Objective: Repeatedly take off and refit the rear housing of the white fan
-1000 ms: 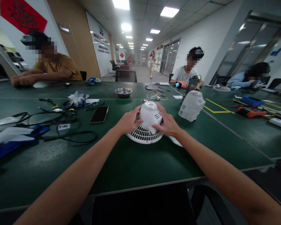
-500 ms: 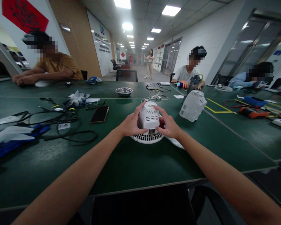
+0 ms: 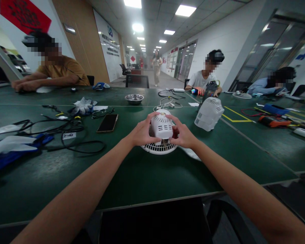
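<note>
A white fan motor housing (image 3: 162, 126) is lifted a little above a white fan grille (image 3: 158, 148) that lies flat on the green table (image 3: 142, 176). My left hand (image 3: 141, 133) grips the housing's left side, fingers curled over its top. My right hand (image 3: 182, 134) grips its right side. Dark parts show in the gap under the housing.
A second white housing (image 3: 208, 113) stands to the right. A black phone (image 3: 107, 123), tangled black cables (image 3: 66, 130), gloves (image 3: 83, 106), a steel bowl (image 3: 134, 98) and blue-white cloth (image 3: 12, 149) lie left and behind. Tools (image 3: 274, 121) lie at right. Other people sit at the far edge.
Both hands have lifted the housing up off the grille and turned it, so a gap now shows beneath. A person in the far corridor has walked leftward.
</note>
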`<state>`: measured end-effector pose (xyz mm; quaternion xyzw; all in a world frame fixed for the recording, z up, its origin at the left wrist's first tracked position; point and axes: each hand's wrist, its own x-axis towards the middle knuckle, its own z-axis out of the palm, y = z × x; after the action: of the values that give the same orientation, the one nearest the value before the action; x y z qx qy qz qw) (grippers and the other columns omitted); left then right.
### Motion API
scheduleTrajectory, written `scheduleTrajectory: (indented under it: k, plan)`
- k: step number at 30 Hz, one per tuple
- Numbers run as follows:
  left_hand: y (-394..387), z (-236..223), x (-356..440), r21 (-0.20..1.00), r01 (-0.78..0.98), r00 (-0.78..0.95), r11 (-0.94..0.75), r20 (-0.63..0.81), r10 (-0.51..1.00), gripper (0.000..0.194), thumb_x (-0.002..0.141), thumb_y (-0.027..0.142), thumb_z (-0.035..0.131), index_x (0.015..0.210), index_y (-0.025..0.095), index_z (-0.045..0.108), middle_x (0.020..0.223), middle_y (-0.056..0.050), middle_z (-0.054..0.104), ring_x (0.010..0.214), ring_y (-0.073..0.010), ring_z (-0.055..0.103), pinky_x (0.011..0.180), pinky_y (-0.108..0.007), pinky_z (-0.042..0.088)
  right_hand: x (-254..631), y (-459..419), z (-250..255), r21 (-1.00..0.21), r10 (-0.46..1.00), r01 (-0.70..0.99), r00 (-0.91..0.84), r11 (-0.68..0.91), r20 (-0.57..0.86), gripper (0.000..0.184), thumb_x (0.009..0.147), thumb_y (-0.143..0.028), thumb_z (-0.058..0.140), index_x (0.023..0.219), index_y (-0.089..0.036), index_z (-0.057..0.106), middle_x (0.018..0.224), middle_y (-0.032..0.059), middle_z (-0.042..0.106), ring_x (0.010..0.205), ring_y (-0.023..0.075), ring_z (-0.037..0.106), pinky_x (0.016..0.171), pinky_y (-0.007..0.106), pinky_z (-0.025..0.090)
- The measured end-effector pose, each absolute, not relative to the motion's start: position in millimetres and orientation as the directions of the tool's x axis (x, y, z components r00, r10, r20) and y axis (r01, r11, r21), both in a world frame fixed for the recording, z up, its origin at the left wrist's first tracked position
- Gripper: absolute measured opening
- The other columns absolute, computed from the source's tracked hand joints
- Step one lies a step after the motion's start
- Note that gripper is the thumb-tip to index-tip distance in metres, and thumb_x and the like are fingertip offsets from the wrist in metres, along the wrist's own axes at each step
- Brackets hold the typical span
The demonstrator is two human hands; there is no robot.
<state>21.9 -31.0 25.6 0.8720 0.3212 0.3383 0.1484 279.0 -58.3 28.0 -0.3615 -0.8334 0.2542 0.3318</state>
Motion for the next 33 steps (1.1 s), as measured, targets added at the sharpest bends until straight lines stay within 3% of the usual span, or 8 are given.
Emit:
scheduleTrajectory:
  k: [4,7,10,12,19,25,29,33]
  plan:
    - [-29.3,22.9,20.8,0.461,0.454,0.574,-0.763,0.503,0.646,0.110,0.069,0.058,0.081,0.155,0.029,0.019,0.153,-0.019,0.043,0.124,-0.0424,0.058,0.103,-0.058,0.047,279.8,-60.1,29.4,-0.633,0.752,0.442,-0.537,0.636,0.381,0.096,0.076,-0.038,0.072,0.158,-0.029,0.021,0.090,0.0017,0.071,0.067,0.0217,0.065,0.077,0.047,0.059]
    - [-28.6,18.9,23.4,0.428,0.477,0.559,-0.767,0.526,0.641,0.115,0.069,0.061,0.081,0.158,0.028,0.016,0.156,-0.021,0.040,0.128,-0.0433,0.055,0.105,-0.059,0.044,278.0,-60.3,29.3,-0.587,0.758,0.491,-0.515,0.643,0.399,0.098,0.079,-0.048,0.073,0.159,-0.031,0.019,0.111,0.0080,0.072,0.083,0.0285,0.070,0.086,0.054,0.058]
    - [-29.3,16.2,27.8,0.414,0.542,0.496,-0.731,0.545,0.676,0.113,0.071,0.062,0.079,0.159,0.028,0.017,0.153,-0.021,0.045,0.121,-0.0408,0.059,0.103,-0.060,0.045,275.5,-56.5,26.6,-0.501,0.747,0.559,-0.428,0.661,0.508,0.104,0.074,-0.057,0.077,0.158,-0.030,0.023,0.150,0.0148,0.052,0.119,0.0415,0.062,0.103,0.064,0.048]
    - [-30.7,16.0,30.4,0.423,0.568,0.457,-0.706,0.551,0.698,0.108,0.074,0.060,0.077,0.159,0.028,0.018,0.149,-0.019,0.049,0.114,-0.0368,0.063,0.100,-0.058,0.047,275.4,-52.1,23.9,-0.466,0.724,0.575,-0.385,0.673,0.572,0.103,0.073,-0.057,0.079,0.158,-0.031,0.025,0.161,0.0133,0.039,0.133,0.0446,0.052,0.110,0.067,0.041]
    - [-21.1,9.0,27.4,0.488,0.646,0.273,-0.587,0.570,0.775,0.063,0.094,0.052,0.054,0.149,0.023,0.044,0.123,-0.013,0.066,0.114,-0.0305,0.061,0.102,-0.052,0.045,284.9,-37.5,17.7,-0.518,0.768,0.597,-0.293,0.612,0.569,0.098,0.077,-0.039,0.074,0.159,-0.033,0.022,0.160,0.0120,0.041,0.133,0.0439,0.052,0.110,0.070,0.039]
    - [0.9,-11.3,10.2,0.700,0.673,0.031,-0.238,0.295,0.955,0.058,0.096,0.063,0.041,0.126,0.018,0.063,0.116,-0.018,0.071,0.106,-0.0348,0.067,0.093,-0.050,0.048,288.9,-37.2,18.7,-0.560,0.811,0.595,-0.329,0.576,0.484,0.118,0.067,-0.049,0.085,0.161,-0.030,0.016,0.156,0.0167,0.045,0.130,0.0466,0.055,0.106,0.072,0.042]
    - [1.1,-11.8,3.9,0.789,0.535,0.040,-0.302,0.333,0.942,0.055,0.095,0.065,0.044,0.115,0.021,0.068,0.106,-0.011,0.074,0.098,-0.0306,0.068,0.087,-0.042,0.050,290.1,-40.3,20.8,-0.585,0.823,0.596,-0.267,0.550,0.501,0.117,0.063,-0.051,0.088,0.159,-0.029,0.023,0.151,0.0164,0.050,0.128,0.0461,0.056,0.109,0.072,0.039]
    - [-0.5,-1.8,1.2,0.831,0.325,0.004,-0.453,0.477,0.879,0.059,0.100,0.061,0.030,0.120,0.019,0.066,0.103,-0.008,0.072,0.096,-0.0249,0.067,0.085,-0.037,0.052,291.1,-36.9,20.4,-0.789,0.873,0.390,-0.101,0.475,0.476,0.111,0.063,-0.049,0.088,0.154,-0.028,0.029,0.144,0.0145,0.057,0.124,0.0395,0.060,0.108,0.065,0.045]
